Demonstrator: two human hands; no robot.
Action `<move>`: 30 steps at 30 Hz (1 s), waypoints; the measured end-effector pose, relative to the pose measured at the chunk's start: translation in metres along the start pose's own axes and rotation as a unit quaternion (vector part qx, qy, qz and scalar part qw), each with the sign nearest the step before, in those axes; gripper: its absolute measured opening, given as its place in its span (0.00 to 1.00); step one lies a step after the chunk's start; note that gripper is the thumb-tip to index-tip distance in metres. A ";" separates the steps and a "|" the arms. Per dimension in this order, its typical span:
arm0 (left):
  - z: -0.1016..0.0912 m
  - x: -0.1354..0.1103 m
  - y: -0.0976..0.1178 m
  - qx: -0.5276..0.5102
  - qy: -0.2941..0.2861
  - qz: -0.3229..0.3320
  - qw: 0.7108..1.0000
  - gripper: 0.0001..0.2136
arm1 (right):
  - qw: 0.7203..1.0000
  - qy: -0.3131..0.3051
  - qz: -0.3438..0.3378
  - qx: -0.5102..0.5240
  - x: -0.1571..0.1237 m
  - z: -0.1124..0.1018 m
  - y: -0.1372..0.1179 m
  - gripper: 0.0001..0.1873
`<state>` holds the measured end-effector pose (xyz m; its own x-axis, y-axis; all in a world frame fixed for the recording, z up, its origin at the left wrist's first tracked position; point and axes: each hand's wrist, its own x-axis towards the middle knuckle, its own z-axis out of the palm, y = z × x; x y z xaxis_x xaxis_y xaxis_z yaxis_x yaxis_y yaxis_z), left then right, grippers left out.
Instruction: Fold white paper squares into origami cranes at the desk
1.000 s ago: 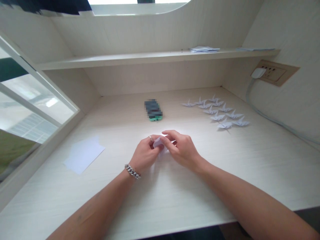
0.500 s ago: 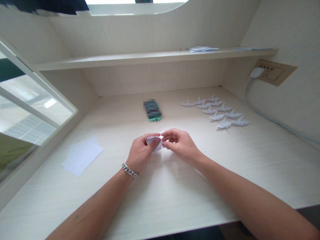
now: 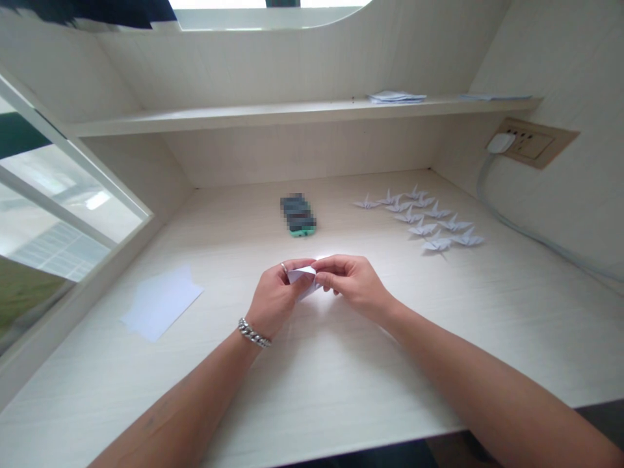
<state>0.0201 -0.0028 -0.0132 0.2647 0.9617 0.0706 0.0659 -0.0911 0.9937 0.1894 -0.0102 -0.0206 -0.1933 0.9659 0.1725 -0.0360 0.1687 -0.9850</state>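
Observation:
Both my hands meet over the middle of the desk (image 3: 341, 364) around a small folded piece of white paper (image 3: 301, 275). My left hand (image 3: 273, 300), with a ring and a chain bracelet, pinches the paper's left side with closed fingers. My right hand (image 3: 351, 284) pinches its right side, fingers curled. Most of the paper is hidden between my fingers. It is held a little above the desk top.
Several white paper cranes (image 3: 424, 218) lie at the back right. A dark phone with a green edge (image 3: 298, 215) lies behind my hands. Loose white sheets (image 3: 160, 302) sit at the left. More paper (image 3: 396, 97) is on the shelf. A plug and cable (image 3: 502, 144) hang at the right wall.
My hands lifted the folded paper slightly and shifted a little left; my right fingers closed tighter on its right side.

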 end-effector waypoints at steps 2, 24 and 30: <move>0.000 0.000 0.001 0.008 0.010 -0.009 1.000 0.18 | 1.000 0.000 -0.011 -0.012 -0.001 0.000 -0.001 0.11; 0.005 -0.002 0.005 0.092 0.025 -0.004 0.995 0.18 | 0.988 0.078 -0.001 -0.134 -0.002 0.002 -0.008 0.08; 0.006 -0.004 0.007 0.113 0.026 -0.001 0.993 0.20 | 0.990 0.094 -0.001 -0.109 -0.001 0.003 -0.006 0.08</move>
<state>0.0254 -0.0084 -0.0072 0.2147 0.9736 0.0780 0.2830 -0.1385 0.9491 0.1866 -0.0130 -0.0154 -0.0059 0.9816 0.1910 0.1796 0.1889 -0.9654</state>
